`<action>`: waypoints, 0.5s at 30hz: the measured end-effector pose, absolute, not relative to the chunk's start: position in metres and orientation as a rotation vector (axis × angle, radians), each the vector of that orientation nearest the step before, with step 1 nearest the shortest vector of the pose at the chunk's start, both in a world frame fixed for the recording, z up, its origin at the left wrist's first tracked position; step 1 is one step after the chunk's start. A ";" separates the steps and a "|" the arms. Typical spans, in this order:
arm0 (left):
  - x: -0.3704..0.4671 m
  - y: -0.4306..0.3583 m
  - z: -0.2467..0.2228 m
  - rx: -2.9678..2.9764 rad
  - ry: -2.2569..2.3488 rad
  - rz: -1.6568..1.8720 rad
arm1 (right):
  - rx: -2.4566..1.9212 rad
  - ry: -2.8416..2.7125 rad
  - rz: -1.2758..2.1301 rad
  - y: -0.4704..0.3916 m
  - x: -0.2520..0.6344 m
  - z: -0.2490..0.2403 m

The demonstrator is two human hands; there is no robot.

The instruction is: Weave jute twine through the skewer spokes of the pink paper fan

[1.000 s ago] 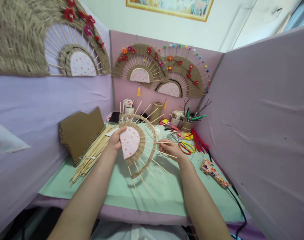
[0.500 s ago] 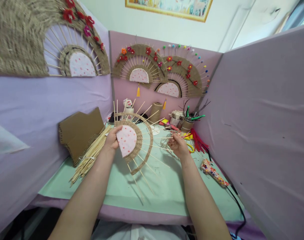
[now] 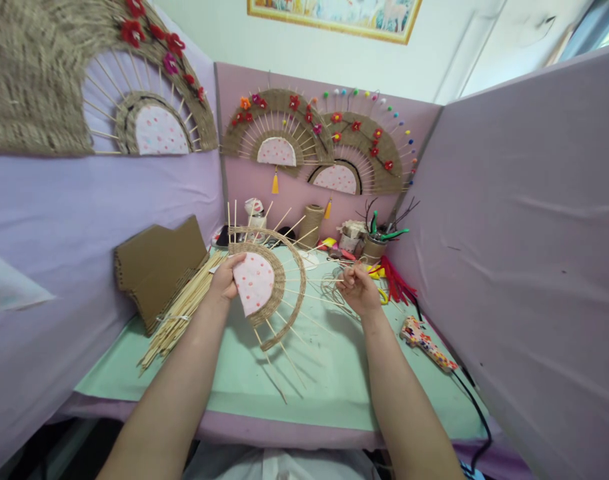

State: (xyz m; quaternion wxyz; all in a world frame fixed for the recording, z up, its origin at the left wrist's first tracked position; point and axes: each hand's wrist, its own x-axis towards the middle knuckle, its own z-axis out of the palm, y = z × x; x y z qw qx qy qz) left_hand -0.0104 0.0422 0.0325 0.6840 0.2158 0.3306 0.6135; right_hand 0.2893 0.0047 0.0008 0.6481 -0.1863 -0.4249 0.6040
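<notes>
My left hand (image 3: 227, 277) grips the straight edge of a half-round woven fan (image 3: 279, 257), its thumb on the pink-spotted white centre (image 3: 255, 283). Thin wooden sticks fan out from this centre through an inner woven band and a separate outer twine band (image 3: 301, 287). My right hand (image 3: 357, 285) is closed in a pinch at the tips of the right-hand sticks. Thin twine (image 3: 329, 288) seems to run from its fingers and lies in loose loops on the table beside it. The exact grip of the fingertips is partly hidden.
At left lie a bundle of sticks (image 3: 177, 313) and brown cardboard (image 3: 159, 267). A twine spool (image 3: 313, 225) and a can with green-handled pliers (image 3: 374, 250) stand behind. Red pipe cleaners (image 3: 397, 280) and a corded glue gun (image 3: 427, 343) are at right. Finished fans (image 3: 279, 123) hang on the partition.
My right hand has shifted very slightly at the stick tips, its fingers turning a little. The fan and my left hand stay almost still; the view has moved slightly.
</notes>
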 end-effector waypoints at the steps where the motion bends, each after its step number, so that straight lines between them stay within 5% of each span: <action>1: -0.011 0.042 0.033 0.486 0.741 1.379 | -0.420 -0.991 1.383 0.004 0.289 0.000; 15: -0.012 0.043 0.032 0.461 0.765 1.350 | -0.574 -1.038 1.289 0.002 0.289 0.004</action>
